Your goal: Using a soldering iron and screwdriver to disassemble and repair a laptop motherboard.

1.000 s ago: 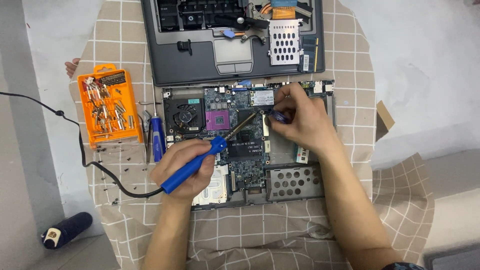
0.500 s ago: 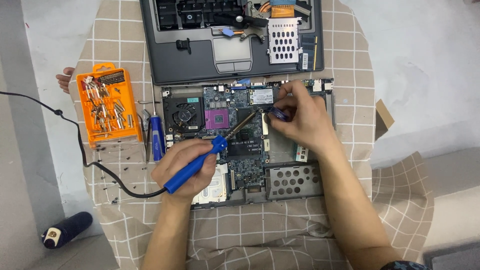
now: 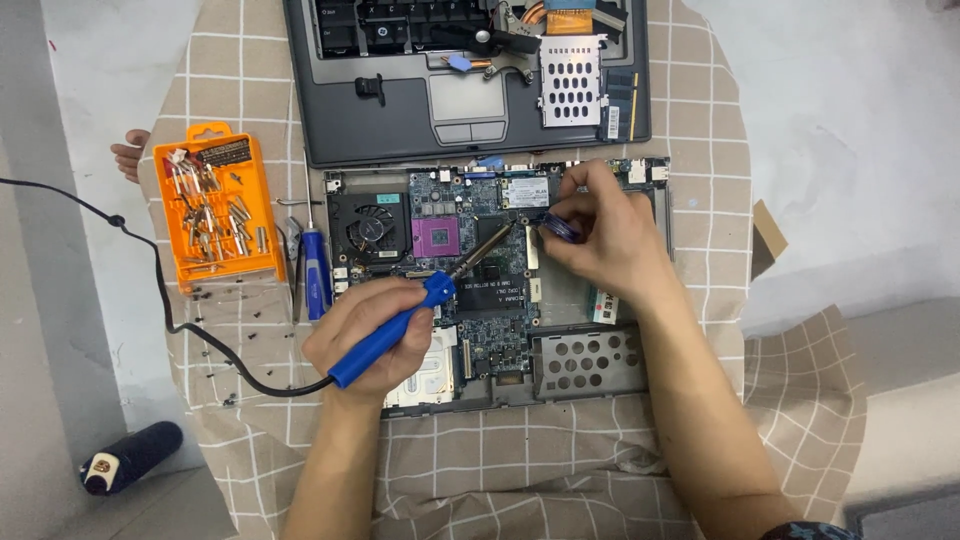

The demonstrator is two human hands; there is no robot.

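An opened laptop base with its bare green circuit board [image 3: 480, 270] lies in the middle of the beige checked cloth [image 3: 700, 120] that covers the desk, and the detached grey keyboard deck [image 3: 400, 120] sits just beyond it at twelve o'clock. The left hand [image 3: 365, 330] has its fingers wrapped shut around the blue plastic handle of a corded soldering iron [image 3: 400, 330], held like a pen, with the metal tip slanting toward one o'clock and touching or nearly touching the board near its centre. The right hand [image 3: 610, 235] rests on the board's three o'clock side, its fingers pinched on a small dark blue part [image 3: 557, 228] just beside the tip. I'd judge the iron light and stiff, best held well back on the insulated handle since the metal end is likely hot; the board looks rigid yet fragile, better steadied by its edges. At nine o'clock stand an orange plastic bit case [image 3: 215, 210] and a blue-handled screwdriver [image 3: 317, 270], with loose screws scattered about.
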